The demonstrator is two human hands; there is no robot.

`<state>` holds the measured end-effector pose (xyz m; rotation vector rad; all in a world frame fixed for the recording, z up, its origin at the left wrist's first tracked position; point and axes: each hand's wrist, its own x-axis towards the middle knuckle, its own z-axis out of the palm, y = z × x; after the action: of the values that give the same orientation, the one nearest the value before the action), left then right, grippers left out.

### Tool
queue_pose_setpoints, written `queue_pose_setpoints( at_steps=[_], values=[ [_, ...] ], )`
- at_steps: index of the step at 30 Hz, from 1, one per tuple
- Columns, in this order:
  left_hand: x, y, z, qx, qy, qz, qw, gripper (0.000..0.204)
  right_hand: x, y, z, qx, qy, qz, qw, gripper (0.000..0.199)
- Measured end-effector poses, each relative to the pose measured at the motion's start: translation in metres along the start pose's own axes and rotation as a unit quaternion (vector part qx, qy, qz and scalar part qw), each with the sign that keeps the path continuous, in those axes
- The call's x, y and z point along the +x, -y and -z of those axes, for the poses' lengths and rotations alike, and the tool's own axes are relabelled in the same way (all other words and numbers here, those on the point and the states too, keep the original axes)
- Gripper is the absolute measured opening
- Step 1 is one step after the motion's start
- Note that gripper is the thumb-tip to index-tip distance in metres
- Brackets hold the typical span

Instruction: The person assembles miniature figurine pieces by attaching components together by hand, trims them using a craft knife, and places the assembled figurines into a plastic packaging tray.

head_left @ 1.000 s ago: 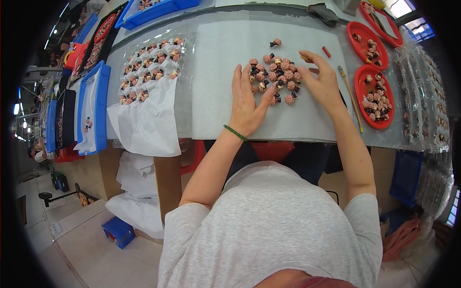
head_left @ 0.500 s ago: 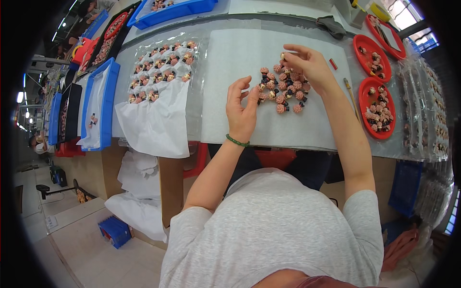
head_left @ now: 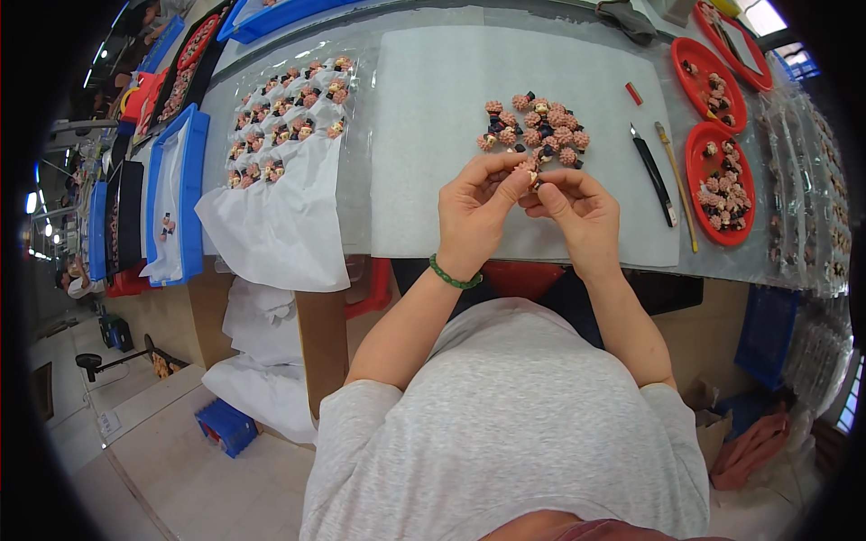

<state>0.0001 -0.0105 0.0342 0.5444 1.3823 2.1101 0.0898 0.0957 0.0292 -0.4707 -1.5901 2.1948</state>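
Between the fingertips of both hands is a small pink, cream and black figurine (head_left: 529, 171), held just above the near part of a white sheet (head_left: 415, 180). My left hand (head_left: 476, 212), with a green bead bracelet at its wrist, pinches it between thumb and fingers. My right hand (head_left: 585, 218) grips its other side, with the thumb near its lower end. Just beyond my fingertips lies a loose pile of similar figurines (head_left: 550, 122), with knobbly pink parts and black parts. My fingers partly hide the held one.
Right of the pile lie a black craft knife (head_left: 651, 171), a thin wooden-handled tool (head_left: 677, 185) and a short red stick (head_left: 633, 93). Red plates (head_left: 693, 185) of figurines stand farther right. To the left are a plastic tray (head_left: 289, 117) with rows of figurines and a blue tray (head_left: 194, 198).
My right hand has come back from the pile's far side toward me, and both hands now meet at one figurine. The craft knife has come into sight as my right arm moved off it.
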Motion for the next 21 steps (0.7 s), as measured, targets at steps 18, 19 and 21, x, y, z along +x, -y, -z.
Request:
queue_pose_setpoints(
  at_steps=[18,19,21],
  values=[
    [-0.004,0.001,0.009,-0.135,-0.036,0.143,0.98,0.024,-0.012,-0.013,0.004,-0.229,-0.039,0.236,0.944,0.036],
    [-0.004,-0.001,0.011,-0.137,-0.033,0.144,0.979,0.024,-0.013,-0.011,0.01,-0.232,-0.041,0.236,0.943,0.036],
    [-0.003,-0.006,0.016,-0.154,-0.025,0.147,0.977,0.024,-0.015,-0.006,0.025,-0.31,-0.097,0.205,0.923,0.025]
  ],
)
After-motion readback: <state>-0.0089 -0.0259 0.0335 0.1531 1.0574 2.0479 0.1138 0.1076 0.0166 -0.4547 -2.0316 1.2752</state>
